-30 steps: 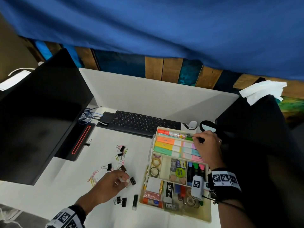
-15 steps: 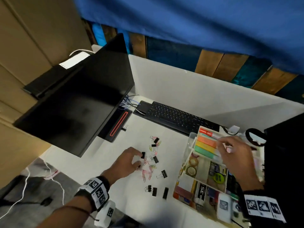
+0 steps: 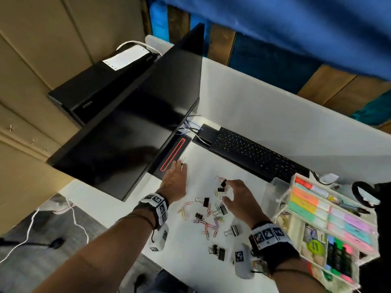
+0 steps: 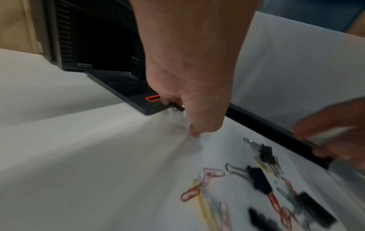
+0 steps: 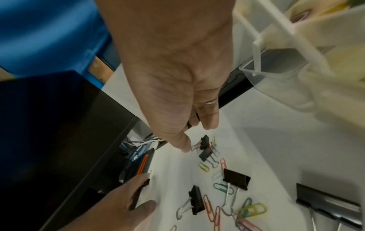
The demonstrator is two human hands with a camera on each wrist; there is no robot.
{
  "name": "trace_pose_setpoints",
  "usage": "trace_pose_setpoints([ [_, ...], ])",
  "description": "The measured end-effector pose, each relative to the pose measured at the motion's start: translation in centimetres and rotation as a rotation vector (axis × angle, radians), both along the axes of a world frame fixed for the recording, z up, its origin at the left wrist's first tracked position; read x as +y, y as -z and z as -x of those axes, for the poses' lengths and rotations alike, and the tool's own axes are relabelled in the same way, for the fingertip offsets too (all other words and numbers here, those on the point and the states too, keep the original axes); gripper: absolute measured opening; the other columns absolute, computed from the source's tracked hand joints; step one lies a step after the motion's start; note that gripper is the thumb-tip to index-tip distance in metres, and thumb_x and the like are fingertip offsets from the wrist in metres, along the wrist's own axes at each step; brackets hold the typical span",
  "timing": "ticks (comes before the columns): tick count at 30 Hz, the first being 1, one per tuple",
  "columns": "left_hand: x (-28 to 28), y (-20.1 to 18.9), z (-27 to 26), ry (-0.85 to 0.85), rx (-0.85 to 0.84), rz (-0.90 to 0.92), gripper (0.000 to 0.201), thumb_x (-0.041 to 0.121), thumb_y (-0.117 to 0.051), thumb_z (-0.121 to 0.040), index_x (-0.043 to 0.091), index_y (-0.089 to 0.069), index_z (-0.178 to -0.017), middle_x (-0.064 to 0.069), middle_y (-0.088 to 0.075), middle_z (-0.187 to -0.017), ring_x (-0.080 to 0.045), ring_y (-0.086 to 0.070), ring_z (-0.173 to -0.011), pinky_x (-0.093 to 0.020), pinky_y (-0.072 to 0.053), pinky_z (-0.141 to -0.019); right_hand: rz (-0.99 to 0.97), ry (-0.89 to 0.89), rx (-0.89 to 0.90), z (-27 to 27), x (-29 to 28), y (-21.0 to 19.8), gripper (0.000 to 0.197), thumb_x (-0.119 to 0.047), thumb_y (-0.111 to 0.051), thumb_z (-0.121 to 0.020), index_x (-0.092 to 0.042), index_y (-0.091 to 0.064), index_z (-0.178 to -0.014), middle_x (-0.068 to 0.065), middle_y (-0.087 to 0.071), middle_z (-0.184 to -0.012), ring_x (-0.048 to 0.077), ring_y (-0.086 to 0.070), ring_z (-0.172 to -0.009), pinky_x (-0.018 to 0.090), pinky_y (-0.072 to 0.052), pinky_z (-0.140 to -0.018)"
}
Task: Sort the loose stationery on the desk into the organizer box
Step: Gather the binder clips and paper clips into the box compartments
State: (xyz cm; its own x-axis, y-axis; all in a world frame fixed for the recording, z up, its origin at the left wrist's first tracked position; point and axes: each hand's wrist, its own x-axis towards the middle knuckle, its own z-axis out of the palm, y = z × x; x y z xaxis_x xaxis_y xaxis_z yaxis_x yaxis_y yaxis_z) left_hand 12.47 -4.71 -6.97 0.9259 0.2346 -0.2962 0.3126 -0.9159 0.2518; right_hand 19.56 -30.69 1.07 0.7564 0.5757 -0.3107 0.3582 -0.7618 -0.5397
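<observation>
Clearly the left hand pinches a lone binder clip beside the monitor base, while the right hand hovers empty, fingers spread, over the scattered clips. The organizer box already holds plenty, but these clips remain unsorted on the desk.

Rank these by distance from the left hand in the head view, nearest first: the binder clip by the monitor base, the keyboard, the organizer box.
From the left hand:
1. Binder clip, at its fingertips, beside the monitor base.
2. Keyboard, farther back and to the right.
3. Organizer box, at the desk's right edge, beyond the right hand.
</observation>
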Motion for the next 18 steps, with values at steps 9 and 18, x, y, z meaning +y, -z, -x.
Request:
trace_pose_setpoints([
  [9,-0.3,0.4,3.8,0.221,-0.174,0.091,0.048,0.001,-0.065,-0.080,0.008,-0.060,-0.128,-0.014,-0.059,-0.127,-0.031,-0.061,-0.109,-0.037,-0.058,-0.085,0.092,-0.038,-0.106,-0.3,2.1,6.7,0.037,-0.008,-0.070,-0.090,-0.021,-0.065,-0.124,0.003,-0.053,-0.135,0.028,-0.058,-0.118,0.041,-0.053,-0.101],
  [18,0.1,0.9,5.5,0.280,-0.165,0.132,0.014,0.024,-0.067,-0.090,0.014,-0.063,-0.099,-0.007,-0.062,-0.104,-0.025,-0.065,-0.097,-0.034,-0.061,-0.070,0.025,-0.010,-0.113,3.1,2.1,7.1,0.003,-0.014,-0.066,-0.093,-0.012,-0.068,-0.094,0.002,-0.050,-0.109,0.022,-0.062,-0.076,0.033,-0.059,-0.075],
])
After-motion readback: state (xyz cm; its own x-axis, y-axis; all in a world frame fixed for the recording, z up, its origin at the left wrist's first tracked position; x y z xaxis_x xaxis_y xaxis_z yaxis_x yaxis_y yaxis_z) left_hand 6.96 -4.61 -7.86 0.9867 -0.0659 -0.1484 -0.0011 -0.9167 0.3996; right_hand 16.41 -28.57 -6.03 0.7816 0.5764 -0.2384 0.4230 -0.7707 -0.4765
